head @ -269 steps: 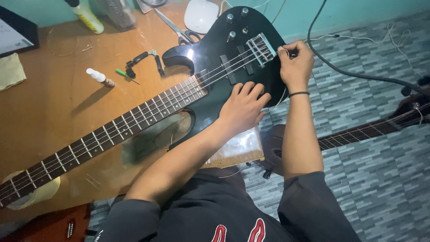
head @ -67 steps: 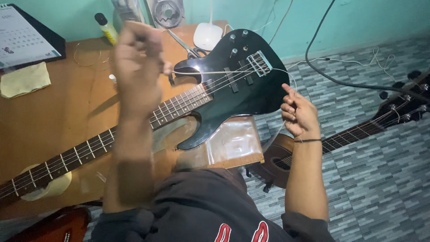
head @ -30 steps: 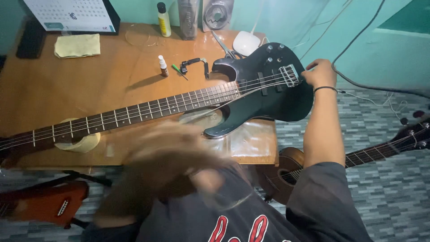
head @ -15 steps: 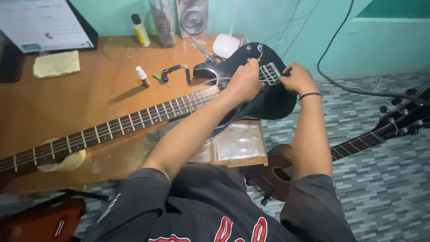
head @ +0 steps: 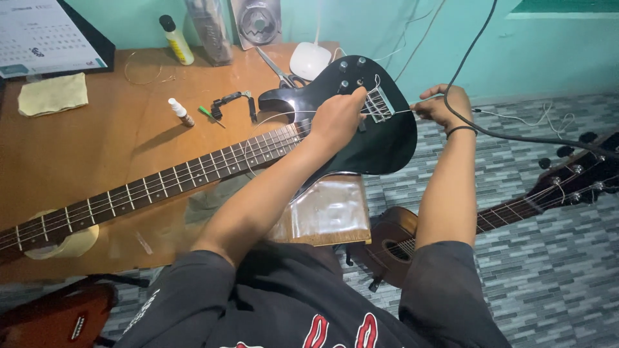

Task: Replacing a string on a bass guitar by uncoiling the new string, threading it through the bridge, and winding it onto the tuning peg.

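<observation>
Left hand [head: 335, 119] presses down on the black guitar [head: 367, 138] by its bridge; right hand [head: 442, 106] pinches a string [head: 403, 111] taut past the body. Yellow bottle [head: 175, 40] stands at the counter's [head: 97, 148] back edge.

Your left hand [head: 335, 119] rests on the guitar's body [head: 380, 138], which lies on the desk [head: 97, 148], just left of the bridge [head: 380, 105]. Your right hand [head: 442, 106] is beyond the body's right edge, off the desk. The neck [head: 161, 187] runs away to the left of both hands. Behind your left hand lie scissors [head: 277, 67]; a small bottle [head: 180, 111] stands farther left. Below your right arm, a second guitar [head: 516, 209] lies on the floor.
</observation>
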